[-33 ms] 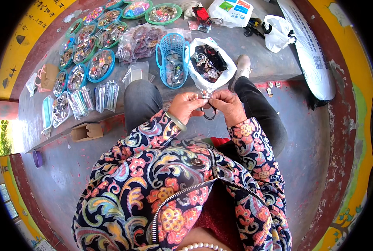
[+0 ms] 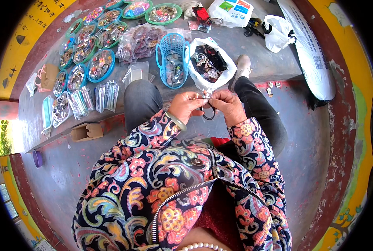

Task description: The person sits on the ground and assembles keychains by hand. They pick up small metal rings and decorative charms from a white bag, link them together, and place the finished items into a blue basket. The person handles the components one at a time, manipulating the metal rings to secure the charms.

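Note:
Between my knees, both hands pinch a black elastic hair tie (image 2: 212,114) that has small pale beads or charms (image 2: 206,96) at its top. My left hand (image 2: 184,107) grips the charm end from the left, with thumb and fingertips pressed together. From the other side my right hand (image 2: 230,108) pinches the same spot, and the black loop hangs below the fingertips. Just beyond the hands stands an open white plastic bag (image 2: 198,78) full of dark hair ties. Beside it is a blue plastic basket (image 2: 168,50) with small packaged items in it.
Several round trays (image 2: 104,78) of small goods cover the ledge's left part. Clear bags (image 2: 142,42) lie near the middle and packaged pens (image 2: 107,96) along the edge. A cardboard box (image 2: 87,132) sits below. White bags (image 2: 278,34) and a long silvery package (image 2: 310,54) are at right.
The black loop hangs slightly differently under my fingers. Both hands keep their places and their pinch.

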A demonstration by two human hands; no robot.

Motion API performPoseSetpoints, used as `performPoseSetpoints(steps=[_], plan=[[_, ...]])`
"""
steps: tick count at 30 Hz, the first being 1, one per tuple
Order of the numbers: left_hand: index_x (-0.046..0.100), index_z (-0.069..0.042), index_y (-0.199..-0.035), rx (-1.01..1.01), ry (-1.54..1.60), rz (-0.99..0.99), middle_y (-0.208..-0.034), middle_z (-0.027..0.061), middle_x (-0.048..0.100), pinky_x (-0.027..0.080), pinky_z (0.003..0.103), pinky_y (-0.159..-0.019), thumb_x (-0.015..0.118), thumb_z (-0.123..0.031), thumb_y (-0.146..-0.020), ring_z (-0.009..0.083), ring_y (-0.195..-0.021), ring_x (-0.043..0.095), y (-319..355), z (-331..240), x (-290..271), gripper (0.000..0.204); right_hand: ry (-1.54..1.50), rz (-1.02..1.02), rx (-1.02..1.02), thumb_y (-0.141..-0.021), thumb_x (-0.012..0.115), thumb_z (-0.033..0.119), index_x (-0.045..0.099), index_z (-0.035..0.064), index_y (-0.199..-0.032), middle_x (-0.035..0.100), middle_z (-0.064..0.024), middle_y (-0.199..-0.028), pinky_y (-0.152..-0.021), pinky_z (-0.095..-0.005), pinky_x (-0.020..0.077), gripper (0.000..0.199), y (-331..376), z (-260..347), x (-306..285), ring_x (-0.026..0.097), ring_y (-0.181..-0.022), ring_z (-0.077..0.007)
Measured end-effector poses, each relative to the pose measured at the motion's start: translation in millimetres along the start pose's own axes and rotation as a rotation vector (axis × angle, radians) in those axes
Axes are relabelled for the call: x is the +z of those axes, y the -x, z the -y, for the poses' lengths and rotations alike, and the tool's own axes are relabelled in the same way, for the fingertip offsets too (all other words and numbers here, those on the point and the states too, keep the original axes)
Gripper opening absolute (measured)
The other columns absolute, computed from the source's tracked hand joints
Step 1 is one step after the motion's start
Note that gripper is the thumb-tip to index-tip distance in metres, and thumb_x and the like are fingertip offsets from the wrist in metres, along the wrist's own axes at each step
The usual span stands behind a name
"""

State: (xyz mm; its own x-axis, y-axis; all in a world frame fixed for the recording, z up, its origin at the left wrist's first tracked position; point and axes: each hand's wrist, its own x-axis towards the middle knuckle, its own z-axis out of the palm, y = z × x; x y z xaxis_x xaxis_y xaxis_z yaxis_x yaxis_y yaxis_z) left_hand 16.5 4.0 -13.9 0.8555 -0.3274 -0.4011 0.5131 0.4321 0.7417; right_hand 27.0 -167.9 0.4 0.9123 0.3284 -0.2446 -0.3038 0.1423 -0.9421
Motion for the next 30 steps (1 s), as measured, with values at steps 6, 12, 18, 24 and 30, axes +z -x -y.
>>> performPoseSetpoints(steps=[6,12,18,24,30], plan=[[0.059,-0.002,-0.092,-0.011,-0.022,-0.017,-0.082,0.0044,0.062,0.048,0.017,-0.049,0.058,-0.006,-0.080,0.0110,-0.072,0.061,0,-3,1,0.012,-0.030,-0.007,0.033,-0.078,0.059,0.007,0.061,0.0015,-0.078,0.060,-0.0012,-0.073,-0.058,-0.0204,0.0383,0.006,-1,-4,-3,0.051,-0.064,-0.0067],[0.059,-0.003,-0.091,-0.050,-0.113,-0.005,-0.083,0.0027,0.062,0.048,0.017,-0.051,0.059,-0.006,-0.080,0.0105,-0.074,0.061,1,-3,-2,0.012,-0.024,-0.011,0.053,-0.078,0.061,0.009,0.061,0.0009,-0.082,0.059,-0.0003,-0.072,-0.058,-0.0197,0.0385,0.009,0,0,3,0.051,-0.064,-0.0064],[0.055,-0.002,-0.102,-0.042,-0.093,0.047,-0.091,0.0042,0.061,0.049,0.017,-0.057,0.056,-0.006,-0.082,0.0095,-0.080,0.060,1,-3,2,0.021,-0.119,-0.133,0.062,-0.079,0.060,0.009,0.061,0.0005,-0.080,0.059,0.0002,-0.072,-0.059,-0.0194,0.0396,0.008,-1,-10,-2,0.051,-0.064,-0.0060],[0.052,0.003,-0.107,-0.031,0.032,0.018,-0.101,0.0086,0.059,0.051,0.019,-0.067,0.051,-0.007,-0.086,0.0114,-0.084,0.060,-2,-3,-1,0.023,-0.219,-0.199,0.078,-0.079,0.061,0.011,0.060,0.0037,-0.078,0.058,0.0011,-0.071,-0.057,-0.0195,0.0382,0.007,-2,-10,-6,0.049,-0.061,-0.0061],[0.052,0.006,-0.109,0.027,0.078,0.005,-0.105,0.0106,0.057,0.050,0.021,-0.076,0.048,-0.005,-0.087,0.0133,-0.090,0.057,-7,4,-5,0.024,-0.241,-0.209,0.120,-0.079,0.061,0.012,0.061,0.0047,-0.080,0.059,0.0011,-0.073,-0.058,-0.0194,0.0380,0.008,-2,-11,-3,0.051,-0.064,-0.0059]])
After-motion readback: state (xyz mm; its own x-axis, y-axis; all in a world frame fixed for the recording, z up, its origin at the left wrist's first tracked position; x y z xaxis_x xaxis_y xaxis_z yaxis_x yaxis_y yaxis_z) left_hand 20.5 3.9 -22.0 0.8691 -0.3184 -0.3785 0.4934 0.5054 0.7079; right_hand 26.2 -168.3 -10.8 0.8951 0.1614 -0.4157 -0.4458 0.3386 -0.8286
